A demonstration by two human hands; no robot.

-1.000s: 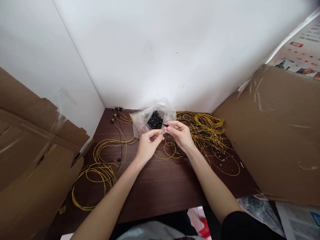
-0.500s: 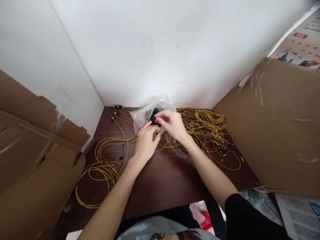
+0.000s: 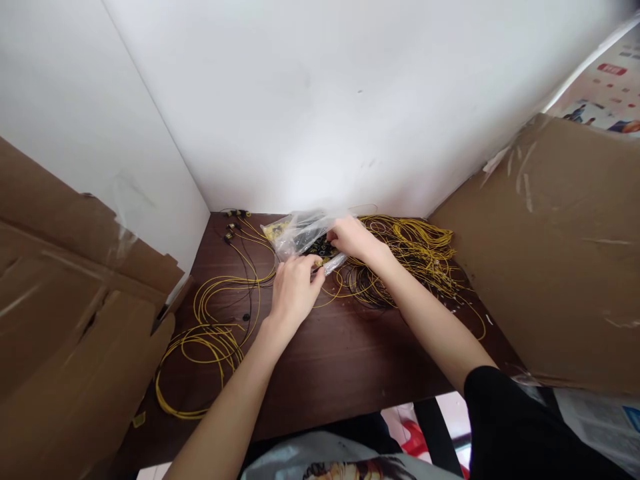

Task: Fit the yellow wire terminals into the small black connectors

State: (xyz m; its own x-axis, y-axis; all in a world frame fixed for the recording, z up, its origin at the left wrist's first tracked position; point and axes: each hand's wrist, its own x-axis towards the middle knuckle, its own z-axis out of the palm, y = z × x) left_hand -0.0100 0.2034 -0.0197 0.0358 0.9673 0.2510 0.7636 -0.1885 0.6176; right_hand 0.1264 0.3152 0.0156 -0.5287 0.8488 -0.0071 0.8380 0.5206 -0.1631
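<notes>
A clear plastic bag (image 3: pixel 295 235) lies at the back of the brown table, with small black parts (image 3: pixel 324 248) at its opening and yellow pieces in its left corner. My left hand (image 3: pixel 297 283) is in front of the bag, thumb and fingers pinched on a small yellow connector piece (image 3: pixel 319 265), partly hidden by the fingers. My right hand (image 3: pixel 351 239) is at the bag's right side, its curled fingers down among the black parts and film against the back of the hand. What those fingertips hold is hidden.
Thin yellow cables (image 3: pixel 420 250) lie in a tangled heap on the right. Coiled yellow cables (image 3: pixel 200 340) spread at left, and black-ended connectors (image 3: pixel 230 233) lie at back left. Cardboard panels (image 3: pixel 540 253) flank the table (image 3: pixel 340 360); a white wall (image 3: pixel 320 113) stands behind.
My right hand has moved away from my left, rightward into the bag's opening. The bag has flattened and its mouth spreads wider. My left hand has stayed nearly in place.
</notes>
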